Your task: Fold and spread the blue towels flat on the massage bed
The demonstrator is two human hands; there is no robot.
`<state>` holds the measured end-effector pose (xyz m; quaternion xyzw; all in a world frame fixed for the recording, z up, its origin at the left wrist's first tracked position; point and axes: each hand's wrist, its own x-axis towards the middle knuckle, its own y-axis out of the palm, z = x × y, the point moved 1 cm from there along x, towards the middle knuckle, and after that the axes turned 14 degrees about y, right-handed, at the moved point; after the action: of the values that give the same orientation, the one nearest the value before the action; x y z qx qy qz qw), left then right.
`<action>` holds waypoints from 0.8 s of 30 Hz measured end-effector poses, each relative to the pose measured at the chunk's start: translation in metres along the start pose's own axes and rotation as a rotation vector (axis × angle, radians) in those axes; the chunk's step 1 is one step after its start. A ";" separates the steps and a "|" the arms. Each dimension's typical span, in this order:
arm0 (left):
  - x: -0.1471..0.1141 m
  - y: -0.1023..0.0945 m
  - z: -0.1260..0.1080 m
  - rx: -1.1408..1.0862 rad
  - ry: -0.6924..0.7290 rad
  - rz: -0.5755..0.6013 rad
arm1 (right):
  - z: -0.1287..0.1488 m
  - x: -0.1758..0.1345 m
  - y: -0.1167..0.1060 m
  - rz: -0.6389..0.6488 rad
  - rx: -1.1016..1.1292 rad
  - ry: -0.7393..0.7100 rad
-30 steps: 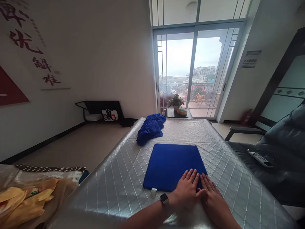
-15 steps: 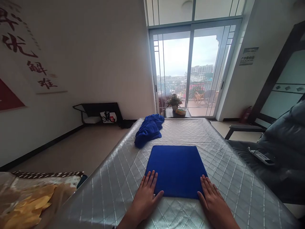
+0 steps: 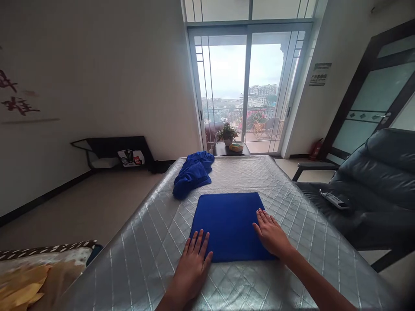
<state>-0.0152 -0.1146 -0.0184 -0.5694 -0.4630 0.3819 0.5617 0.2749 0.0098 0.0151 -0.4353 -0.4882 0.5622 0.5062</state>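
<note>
A flat blue folded cloth (image 3: 227, 229), roughly square with neat edges, lies in front of me on a silver quilted table cover (image 3: 240, 285). My left hand (image 3: 193, 263) rests with fingers stretched out over its near left corner. Across from it, my right hand (image 3: 271, 233) lies flat near the right edge, fingertips towards the far right corner. Neither hand grips anything. Farther off, a crumpled blue cloth (image 3: 193, 174) sits at the far left of the cover.
A dark armchair (image 3: 366, 194) with a remote-like white device (image 3: 333, 200) on its seat stands to the right. At lower left are yellowish papers (image 3: 24, 287). Beyond the table, a potted plant (image 3: 228, 134) stands before sliding glass doors (image 3: 249, 90).
My right hand has slid forward along the folded cloth's right side. The left hand keeps its place at the near left corner. The view has turned slightly to the right.
</note>
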 end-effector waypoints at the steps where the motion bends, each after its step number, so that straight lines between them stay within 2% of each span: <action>1: -0.001 0.001 0.002 0.008 0.008 -0.008 | 0.001 0.004 0.003 0.004 -0.002 0.023; 4: 0.002 0.001 0.009 0.011 0.011 0.039 | 0.000 0.009 0.018 -0.020 0.001 0.055; 7: 0.022 -0.009 0.002 -0.009 -0.004 0.092 | -0.002 0.008 0.027 -0.042 -0.003 0.052; 9: 0.047 -0.020 -0.020 -0.044 0.071 0.063 | -0.003 0.008 0.029 -0.044 0.004 0.059; 12: 0.094 -0.031 -0.069 -0.108 0.286 -0.007 | -0.006 0.009 0.031 -0.059 0.011 0.050; 15: 0.132 -0.029 -0.111 -0.147 0.417 -0.046 | -0.010 0.010 0.035 -0.070 -0.014 0.018; 17: 0.145 -0.022 -0.121 -0.170 0.420 -0.054 | -0.012 0.011 0.037 -0.079 -0.025 -0.005; 20: 0.144 -0.011 -0.107 -0.187 0.366 -0.063 | -0.011 0.011 0.037 -0.095 -0.020 -0.010; 24: 0.116 -0.007 -0.056 -0.137 0.235 -0.048 | -0.008 0.011 0.036 -0.091 -0.024 0.043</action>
<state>0.0697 -0.0203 0.0024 -0.6359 -0.4323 0.2666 0.5810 0.2764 0.0214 -0.0216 -0.4306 -0.5032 0.5234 0.5361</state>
